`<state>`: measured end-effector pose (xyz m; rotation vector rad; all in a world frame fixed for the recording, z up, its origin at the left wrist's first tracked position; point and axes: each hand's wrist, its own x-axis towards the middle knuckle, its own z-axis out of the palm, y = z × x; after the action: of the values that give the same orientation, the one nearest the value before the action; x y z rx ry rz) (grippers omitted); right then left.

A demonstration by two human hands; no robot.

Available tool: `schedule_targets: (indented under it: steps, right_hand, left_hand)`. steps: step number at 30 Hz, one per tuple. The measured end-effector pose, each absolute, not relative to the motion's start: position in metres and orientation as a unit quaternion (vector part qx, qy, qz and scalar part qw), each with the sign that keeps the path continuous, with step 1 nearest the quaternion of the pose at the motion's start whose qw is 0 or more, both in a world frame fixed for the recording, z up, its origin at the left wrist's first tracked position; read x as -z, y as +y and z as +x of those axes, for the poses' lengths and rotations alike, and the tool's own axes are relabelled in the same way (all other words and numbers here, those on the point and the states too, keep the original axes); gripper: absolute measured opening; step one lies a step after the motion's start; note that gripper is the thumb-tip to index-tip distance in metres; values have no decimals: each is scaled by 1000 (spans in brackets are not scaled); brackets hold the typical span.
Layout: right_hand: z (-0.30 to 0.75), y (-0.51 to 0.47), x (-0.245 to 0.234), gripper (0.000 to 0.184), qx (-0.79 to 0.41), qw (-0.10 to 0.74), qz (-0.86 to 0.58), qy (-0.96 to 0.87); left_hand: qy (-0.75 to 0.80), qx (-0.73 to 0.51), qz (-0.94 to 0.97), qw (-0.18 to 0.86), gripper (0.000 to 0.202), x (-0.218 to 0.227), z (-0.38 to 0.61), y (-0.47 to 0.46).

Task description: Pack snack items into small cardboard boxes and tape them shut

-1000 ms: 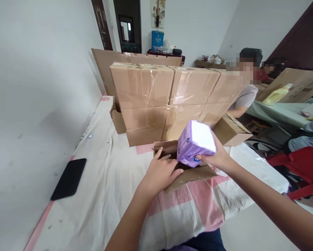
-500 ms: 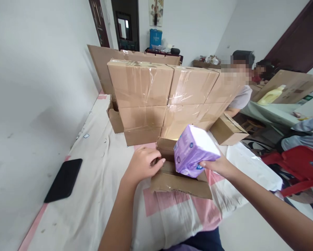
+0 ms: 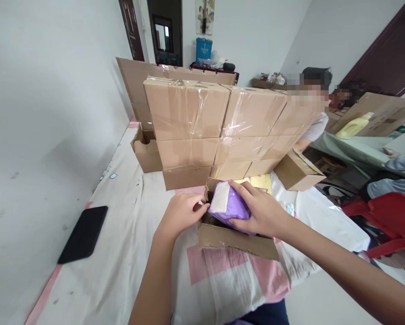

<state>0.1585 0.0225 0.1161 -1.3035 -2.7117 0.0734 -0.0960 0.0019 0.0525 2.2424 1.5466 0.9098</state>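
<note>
A purple and white pack of tissues sits tilted in the mouth of an open cardboard box, partly below its walls. My right hand grips the pack from its right side, thumb toward me and fingers over the far edge. At the box's left end, my left hand pinches the cardboard edge between curled fingers and thumb. The box's near flap is folded out toward me. The inside of the box is mostly hidden by the pack.
Taped cardboard boxes stand stacked like a wall behind. Smaller open boxes flank it at left and right. A black phone-like slab lies on the cloth. A red chair and another person are at right.
The tissue pack has moved down and left into the box opening and turned over in my right hand. My left hand stays at the box's left edge.
</note>
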Motion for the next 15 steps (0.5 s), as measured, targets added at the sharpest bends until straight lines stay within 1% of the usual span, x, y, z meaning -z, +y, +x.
schedule_targets:
  steps: [3, 7, 10, 12, 13, 15]
  right_hand:
    - [157, 23, -117, 95, -26, 71, -439, -896]
    - [159, 25, -117, 99, -42, 102, -461, -880]
    - [157, 26, -121, 88, -31, 94, -480, -872]
    - [156, 25, -125, 84, -20, 79, -482, -872]
    - [155, 25, -127, 84, -17, 73, -480, -874]
    - [152, 24, -129, 85, -16, 65, -475, -877]
  left_hand:
    - [547, -304, 768, 135, 17, -49, -97, 5]
    - [548, -298, 767, 150, 18, -45, -97, 7]
    - [554, -278, 768, 164, 17, -42, -96, 9]
    - [567, -288, 759, 140, 13, -39, -94, 12]
    - [574, -302, 752, 117, 15, -37, -94, 13]
    - [579, -332, 741, 77, 26, -33, -92, 16]
